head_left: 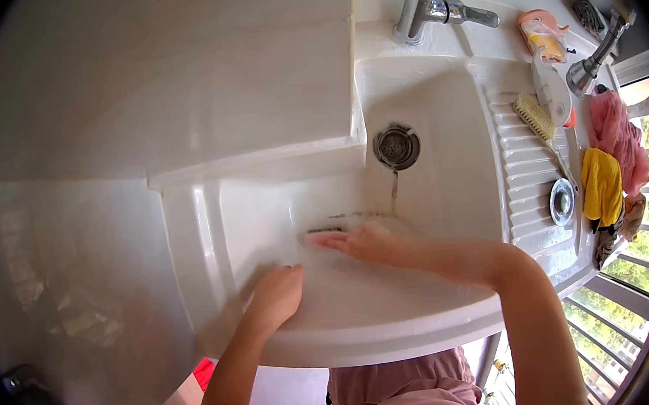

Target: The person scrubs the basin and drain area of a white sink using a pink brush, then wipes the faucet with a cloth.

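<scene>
White sink (448,190), right fingers (346,241) at a blurred pinkish thing (320,239), grip unclear, left fingers (292,276) curled together.

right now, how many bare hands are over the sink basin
2: the left hand near the sink basin's front left, the right hand nearer its middle, at a blurred pink item. None hidden.

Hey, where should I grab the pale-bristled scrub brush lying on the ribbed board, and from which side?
Probably by the slim handle of the scrub brush, coming from the left across the ribs. The handle is narrow enough for fingers to close around, while a white plastic piece crowds the head's right side and a round metal disc lies near the handle's end.
</scene>
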Demonstrator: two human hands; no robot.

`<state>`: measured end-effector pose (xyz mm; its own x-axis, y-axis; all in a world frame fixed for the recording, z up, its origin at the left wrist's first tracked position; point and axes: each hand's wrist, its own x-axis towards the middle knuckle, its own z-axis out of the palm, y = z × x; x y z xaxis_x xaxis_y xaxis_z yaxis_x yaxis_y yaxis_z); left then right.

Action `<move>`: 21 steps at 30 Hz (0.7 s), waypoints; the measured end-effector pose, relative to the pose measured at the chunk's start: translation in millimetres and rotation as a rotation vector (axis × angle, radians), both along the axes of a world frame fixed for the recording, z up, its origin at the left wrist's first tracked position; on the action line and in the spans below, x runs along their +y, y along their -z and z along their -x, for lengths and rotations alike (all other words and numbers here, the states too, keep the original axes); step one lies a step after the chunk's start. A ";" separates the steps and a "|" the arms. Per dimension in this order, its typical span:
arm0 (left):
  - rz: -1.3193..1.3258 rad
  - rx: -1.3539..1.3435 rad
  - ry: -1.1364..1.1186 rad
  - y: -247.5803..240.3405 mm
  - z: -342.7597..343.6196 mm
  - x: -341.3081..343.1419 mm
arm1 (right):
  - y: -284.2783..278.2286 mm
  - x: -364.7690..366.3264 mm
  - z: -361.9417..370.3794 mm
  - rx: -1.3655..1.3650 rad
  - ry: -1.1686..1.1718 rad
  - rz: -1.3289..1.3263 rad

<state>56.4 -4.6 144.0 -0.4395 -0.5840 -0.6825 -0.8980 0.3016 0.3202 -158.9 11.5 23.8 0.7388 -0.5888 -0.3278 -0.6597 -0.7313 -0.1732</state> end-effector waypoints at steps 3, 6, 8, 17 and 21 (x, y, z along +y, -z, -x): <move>0.026 -0.066 0.055 30.1 13.4 -17.9 | -0.2 -57.8 -9.4 0.055 0.145 0.114; 0.379 -0.036 0.199 99.5 0.7 -15.0 | -11.2 -61.2 19.1 0.227 0.109 -0.031; 0.422 -0.050 0.149 124.0 4.8 -19.7 | -12.8 -44.3 66.6 0.149 0.065 0.129; 0.377 -0.255 0.170 127.1 41.8 -23.1 | 37.4 -70.1 14.1 0.004 0.113 0.219; 0.277 -0.501 0.237 120.9 26.0 -9.1 | 36.0 -50.4 65.7 0.047 0.117 0.139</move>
